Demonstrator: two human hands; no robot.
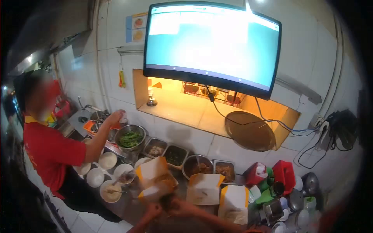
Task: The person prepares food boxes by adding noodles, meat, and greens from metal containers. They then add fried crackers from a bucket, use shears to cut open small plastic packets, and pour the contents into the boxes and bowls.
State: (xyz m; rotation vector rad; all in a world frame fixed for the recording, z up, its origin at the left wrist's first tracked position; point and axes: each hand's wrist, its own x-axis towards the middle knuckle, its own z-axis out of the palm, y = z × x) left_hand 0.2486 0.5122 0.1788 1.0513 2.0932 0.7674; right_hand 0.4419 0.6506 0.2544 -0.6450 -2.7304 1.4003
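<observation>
Low in the head view, my left hand [152, 211] and my right hand [179, 206] are close together over the counter. A small dark item [166, 201] shows between them, too blurred to name; my right fingers are round it. The fingers of my left hand are smeared. Just beyond them stands an open white and yellow takeaway box [153, 171] with brown food inside. Two more open boxes stand to the right, one near the middle [203, 190] and one farther right [234, 198].
A co-worker in a red shirt [54, 151] stands at the left, an arm over the containers. Bowls [95, 177], a steel bowl of greens [130, 139] and food trays [224, 171] line the counter. Red holders [284, 176] and bottles crowd the right. A monitor [211, 46] hangs above.
</observation>
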